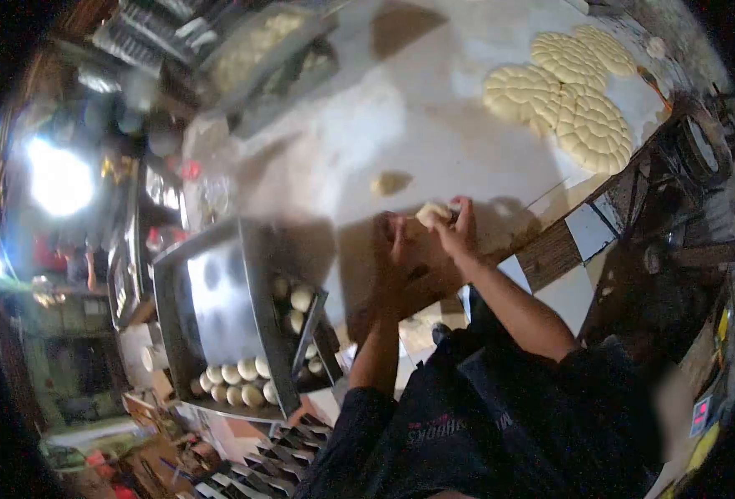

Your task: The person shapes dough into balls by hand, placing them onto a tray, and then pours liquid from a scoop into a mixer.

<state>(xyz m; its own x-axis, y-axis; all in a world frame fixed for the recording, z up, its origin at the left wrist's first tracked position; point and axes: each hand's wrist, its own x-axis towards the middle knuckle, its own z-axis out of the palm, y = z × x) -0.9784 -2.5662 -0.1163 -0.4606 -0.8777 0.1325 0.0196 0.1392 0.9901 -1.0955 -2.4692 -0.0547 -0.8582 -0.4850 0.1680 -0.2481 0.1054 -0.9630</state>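
Shaping or handling step, it seems: dough piece [432, 214] over bench [459, 158], pinched in right hand [460, 229]; left hand [395, 239] close by, grip can't be told. Next move likely calls for light fingers. From hands: loose lump [382, 184] at 10 o'clock, nearest obstacle; scored rounds [593, 129], 2; metal tray [263, 308] with dough balls [252, 394], 8

Lump of dough [432, 214], one: small, pale cream, irregularly rounded; held in right hand [460, 236]; surface detail blurred.
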